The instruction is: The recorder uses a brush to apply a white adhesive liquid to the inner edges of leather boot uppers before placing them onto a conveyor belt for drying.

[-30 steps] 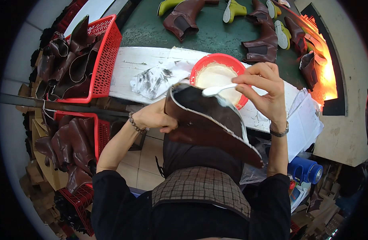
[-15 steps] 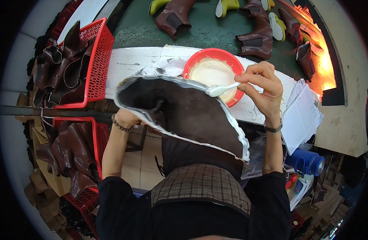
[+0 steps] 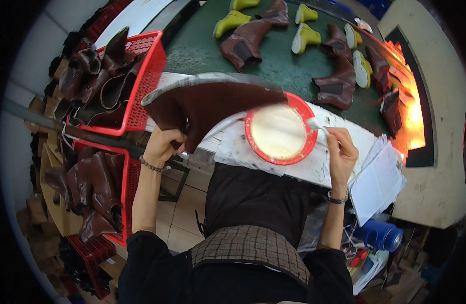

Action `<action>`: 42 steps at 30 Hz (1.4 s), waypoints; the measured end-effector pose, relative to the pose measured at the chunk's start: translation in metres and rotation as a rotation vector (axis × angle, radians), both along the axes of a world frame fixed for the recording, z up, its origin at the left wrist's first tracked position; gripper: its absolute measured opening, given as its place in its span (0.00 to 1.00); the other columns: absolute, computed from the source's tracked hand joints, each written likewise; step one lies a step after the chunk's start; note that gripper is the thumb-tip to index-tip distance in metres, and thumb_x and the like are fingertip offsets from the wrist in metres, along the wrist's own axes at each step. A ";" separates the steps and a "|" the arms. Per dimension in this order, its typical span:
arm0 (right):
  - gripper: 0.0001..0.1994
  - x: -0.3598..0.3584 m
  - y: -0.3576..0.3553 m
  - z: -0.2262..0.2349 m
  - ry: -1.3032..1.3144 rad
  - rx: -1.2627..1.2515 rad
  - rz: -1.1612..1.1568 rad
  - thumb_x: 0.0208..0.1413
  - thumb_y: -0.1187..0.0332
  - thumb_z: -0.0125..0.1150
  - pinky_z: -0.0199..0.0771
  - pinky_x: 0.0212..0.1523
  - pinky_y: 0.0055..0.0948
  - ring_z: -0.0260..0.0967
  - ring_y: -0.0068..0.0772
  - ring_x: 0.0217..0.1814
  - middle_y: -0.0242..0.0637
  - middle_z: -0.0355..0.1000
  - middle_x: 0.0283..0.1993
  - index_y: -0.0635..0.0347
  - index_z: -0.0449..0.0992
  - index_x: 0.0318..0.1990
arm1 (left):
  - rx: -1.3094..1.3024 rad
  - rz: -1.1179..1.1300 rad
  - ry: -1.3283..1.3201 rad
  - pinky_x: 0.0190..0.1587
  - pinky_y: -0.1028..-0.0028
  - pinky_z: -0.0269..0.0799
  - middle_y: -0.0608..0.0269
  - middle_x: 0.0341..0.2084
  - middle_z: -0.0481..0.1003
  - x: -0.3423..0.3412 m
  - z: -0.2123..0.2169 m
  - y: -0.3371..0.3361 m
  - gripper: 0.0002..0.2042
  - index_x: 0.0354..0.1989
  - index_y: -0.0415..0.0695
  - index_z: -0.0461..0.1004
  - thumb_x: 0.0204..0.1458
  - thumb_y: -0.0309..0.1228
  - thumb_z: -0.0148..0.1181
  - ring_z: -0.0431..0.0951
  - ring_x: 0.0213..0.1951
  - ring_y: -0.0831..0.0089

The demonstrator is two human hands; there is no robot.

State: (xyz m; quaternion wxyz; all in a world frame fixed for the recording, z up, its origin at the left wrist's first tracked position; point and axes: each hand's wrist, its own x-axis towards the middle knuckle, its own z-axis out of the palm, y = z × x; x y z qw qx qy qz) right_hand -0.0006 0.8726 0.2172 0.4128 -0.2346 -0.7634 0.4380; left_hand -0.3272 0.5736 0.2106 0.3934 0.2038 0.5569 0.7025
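My left hand (image 3: pixel 163 146) is closed on a brown leather boot upper (image 3: pixel 207 104), lifted above the white board's left part. Its brown outer side faces me, and a pale edge runs along its top. Pinched in my right hand (image 3: pixel 343 147) is a small white brush (image 3: pixel 317 124), whose head is at the right rim of a red bowl (image 3: pixel 310 144). Cream-coloured paste (image 3: pixel 278 131) fills much of that bowl. One tip of the boot upper overlaps the bowl's upper left rim.
Red baskets (image 3: pixel 148 81) of brown boot uppers stand at left. On the green conveyor belt (image 3: pixel 192 55) lie brown boot uppers (image 3: pixel 243 45) and yellow-green shoe pieces (image 3: pixel 306 38), near a glowing orange opening (image 3: pixel 415 111). White papers (image 3: pixel 377 177) and a blue flask (image 3: pixel 377 234) are at right.
The boot upper has turned from its dark inside to its brown outside and moved up and left. My right hand has moved the brush off its edge to the bowl's right rim.
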 end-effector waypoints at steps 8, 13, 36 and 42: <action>0.11 0.030 0.039 -0.100 -0.202 0.244 -0.267 0.63 0.74 0.62 0.62 0.38 0.33 0.66 0.32 0.30 0.36 0.70 0.25 0.66 0.75 0.26 | 0.276 0.066 -0.453 0.42 0.69 0.85 0.35 0.50 0.78 -0.042 0.014 0.044 0.22 0.59 0.24 0.69 0.55 0.18 0.52 0.84 0.42 0.59; 0.14 0.017 0.033 -0.097 -0.241 0.304 -0.285 0.66 0.69 0.57 0.59 0.41 0.36 0.62 0.36 0.29 0.37 0.66 0.23 0.63 0.76 0.26 | 0.376 0.229 -0.488 0.55 0.62 0.85 0.41 0.59 0.73 -0.109 -0.019 0.073 0.20 0.64 0.28 0.64 0.66 0.25 0.52 0.75 0.61 0.50; 0.19 0.014 0.034 -0.094 -0.408 0.270 -0.247 0.66 0.64 0.48 0.59 0.45 0.39 0.64 0.38 0.31 0.38 0.69 0.24 0.61 0.72 0.22 | -0.840 0.288 1.390 0.65 0.53 0.69 0.53 0.63 0.73 -0.347 -0.099 0.292 0.30 0.70 0.55 0.68 0.54 0.24 0.52 0.72 0.64 0.52; 0.23 0.035 0.040 -0.129 -0.356 0.049 -0.405 0.74 0.58 0.44 0.64 0.48 0.40 0.66 0.39 0.41 0.46 0.72 0.37 0.71 0.77 0.35 | 0.097 0.464 1.405 0.55 0.60 0.75 0.54 0.43 0.81 -0.179 -0.009 0.247 0.17 0.45 0.46 0.83 0.45 0.21 0.60 0.80 0.50 0.53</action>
